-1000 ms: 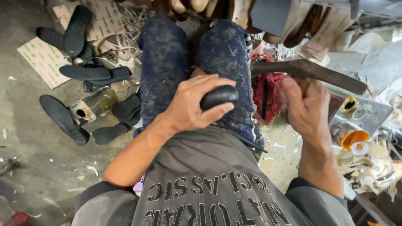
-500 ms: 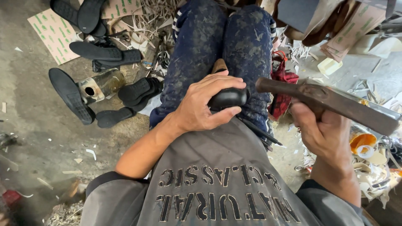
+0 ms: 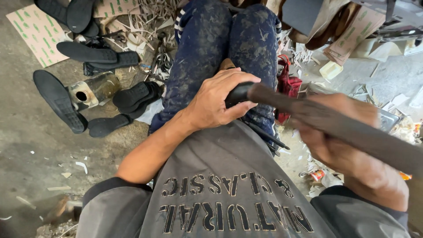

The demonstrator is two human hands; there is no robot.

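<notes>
On the lap, left hand clamps a black shoe piece; right hand grips the brown tool, blurred. Steady the piece; strike clear of fingers.

- We sat over a dusty grey concrete floor.
- Flat black rubber shoe soles and pale cardboard scraps littered it.

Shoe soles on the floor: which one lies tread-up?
The long black sole at far left, beside the metal can. Its ribbed tread faces up, while the soles above it show smooth faces.
</notes>
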